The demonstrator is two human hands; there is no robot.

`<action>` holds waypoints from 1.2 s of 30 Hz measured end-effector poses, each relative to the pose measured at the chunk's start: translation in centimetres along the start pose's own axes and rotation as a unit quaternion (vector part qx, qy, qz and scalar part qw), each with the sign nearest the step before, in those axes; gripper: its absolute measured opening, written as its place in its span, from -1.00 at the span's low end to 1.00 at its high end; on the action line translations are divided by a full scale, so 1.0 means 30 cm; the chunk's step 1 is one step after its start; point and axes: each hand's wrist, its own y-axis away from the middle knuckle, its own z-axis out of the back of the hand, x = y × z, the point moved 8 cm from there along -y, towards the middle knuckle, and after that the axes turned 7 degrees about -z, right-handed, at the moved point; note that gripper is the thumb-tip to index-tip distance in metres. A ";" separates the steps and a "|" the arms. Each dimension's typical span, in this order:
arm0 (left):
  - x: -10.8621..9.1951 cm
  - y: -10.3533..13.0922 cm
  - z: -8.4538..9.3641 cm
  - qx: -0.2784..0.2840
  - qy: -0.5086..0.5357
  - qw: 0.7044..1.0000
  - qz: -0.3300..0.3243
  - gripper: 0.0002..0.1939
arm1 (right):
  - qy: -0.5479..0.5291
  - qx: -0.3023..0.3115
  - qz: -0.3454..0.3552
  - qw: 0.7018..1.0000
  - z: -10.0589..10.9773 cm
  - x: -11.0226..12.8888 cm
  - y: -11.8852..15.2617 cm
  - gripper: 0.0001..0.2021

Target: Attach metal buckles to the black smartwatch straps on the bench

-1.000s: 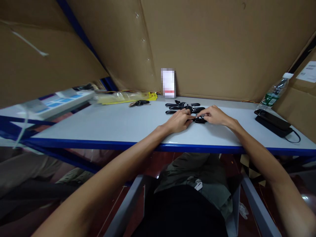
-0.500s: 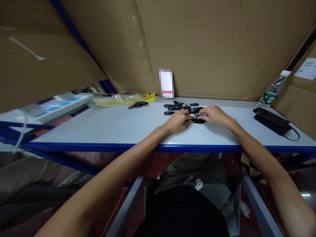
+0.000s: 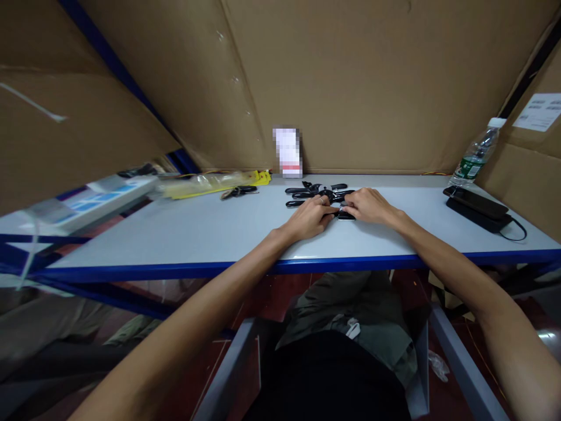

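Note:
On the white table (image 3: 197, 234), my left hand (image 3: 310, 217) and my right hand (image 3: 367, 206) meet at a small black piece (image 3: 346, 216) with a shiny edge. The fingers of both are closed on it, the left from its left side and the right from its upper right. My fingers partly cover the piece, so its full shape is hidden. Just behind my hands lie several black-handled tools (image 3: 295, 203), side by side and partly hidden by my left hand.
A pixelated upright card or screen (image 3: 289, 153) leans at the cardboard wall. Left are a black-handled object (image 3: 240, 191), yellow-edged plastic bags (image 3: 205, 185) and a white box with blue (image 3: 105, 202). Right are a bottle (image 3: 475, 156) and a black case (image 3: 477, 211).
The view has shifted slightly, so most table items appear a little further left. My right hand's fingers are a little lower over the black piece, covering more of its top.

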 end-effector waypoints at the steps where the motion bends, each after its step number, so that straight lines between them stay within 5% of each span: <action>1: 0.001 0.000 0.000 0.000 0.000 1.000 0.001 -0.59 | 0.003 -0.001 0.006 1.000 -0.005 0.013 0.002 -0.75; 5: 0.002 0.001 0.003 0.001 0.001 1.000 0.008 -0.58 | -0.001 0.000 0.006 1.000 -0.013 0.023 -0.001 -0.73; 9: 0.002 0.002 0.006 0.001 -0.001 1.000 0.014 -0.59 | -0.047 0.013 -0.012 0.999 0.012 -0.051 -0.014 -0.73; 13: 0.003 0.001 0.005 -0.001 0.004 1.000 0.016 -0.60 | -0.079 0.080 -0.015 0.994 0.009 -0.111 -0.013 -0.68; 23: 0.001 -0.005 0.010 -0.005 0.025 0.999 0.019 -0.62 | -0.070 0.148 0.003 0.987 -0.005 -0.100 -0.001 -0.71; 26: -0.009 -0.006 0.023 -0.017 0.028 0.999 0.016 -0.63 | -0.064 0.215 -0.030 0.974 -0.009 -0.177 0.023 -0.79; 29: 0.007 -0.003 0.051 -0.063 0.007 0.997 0.046 -0.63 | -0.030 0.255 -0.141 0.956 0.004 -0.328 0.057 -0.80; 32: 0.029 0.007 0.086 -0.122 -0.007 0.989 0.082 -0.65 | 0.046 0.217 -0.263 0.939 0.047 -0.481 0.084 -0.77; 36: 0.000 0.029 0.127 -0.177 0.024 0.981 0.077 -0.65 | 0.104 0.121 -0.314 0.936 0.077 -0.564 0.078 -0.67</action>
